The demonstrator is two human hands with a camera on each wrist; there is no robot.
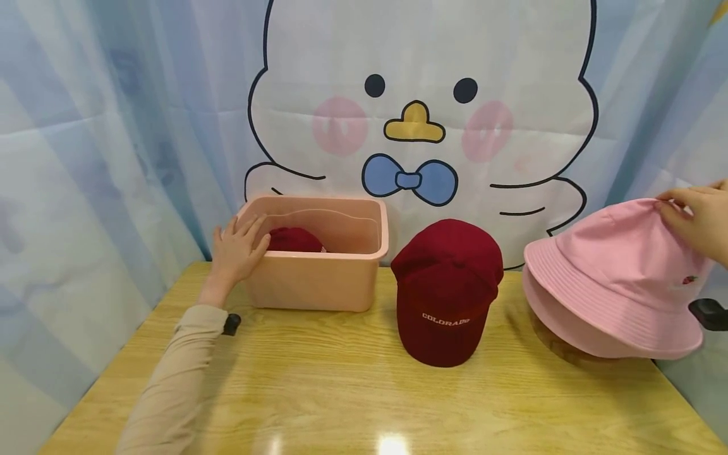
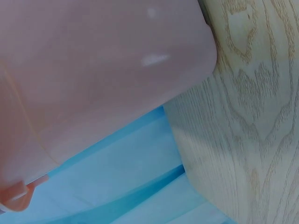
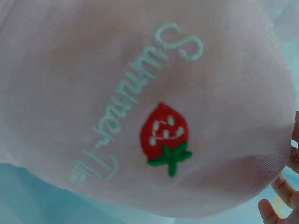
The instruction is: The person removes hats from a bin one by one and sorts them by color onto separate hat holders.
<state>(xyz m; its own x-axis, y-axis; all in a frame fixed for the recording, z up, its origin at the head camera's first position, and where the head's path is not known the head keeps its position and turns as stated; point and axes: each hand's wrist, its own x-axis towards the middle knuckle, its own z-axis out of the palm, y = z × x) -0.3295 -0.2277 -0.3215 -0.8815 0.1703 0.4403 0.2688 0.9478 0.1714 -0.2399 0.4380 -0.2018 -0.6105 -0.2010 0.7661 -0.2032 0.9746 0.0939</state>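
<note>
- Seeing a pale blue curtain [image 1: 85, 126] with a printed cartoon bird [image 1: 426, 57] spreading across the upper frame; looking down on a wood-grain table [image 1: 318, 379] filling the lower frame.
- Finding one dark red cap [image 1: 294, 240] lying inside the peach bin [image 1: 313, 284], left of centre; finding the COLORADO cap [image 1: 449, 284] resting on the table near centre, outside the bin; judging the work as only partly done, with this cap and the pink bucket hat [image 1: 614, 272] lying outside.
- Gripping the pink hat's crown with the right hand [image 1: 702, 218] at the right edge, pinching cloth between thumb and fingers; tilting the brim below and left of the fingertips; showing an embroidered strawberry [image 3: 161, 133] mid-frame in the right wrist view.
- Resting the left hand [image 1: 237, 253] on the bin's left rim, fingers extending, gripping nothing visible.
- Not telling whether the lower pink brim [image 1: 560, 319] is belonging to another hat.
</note>
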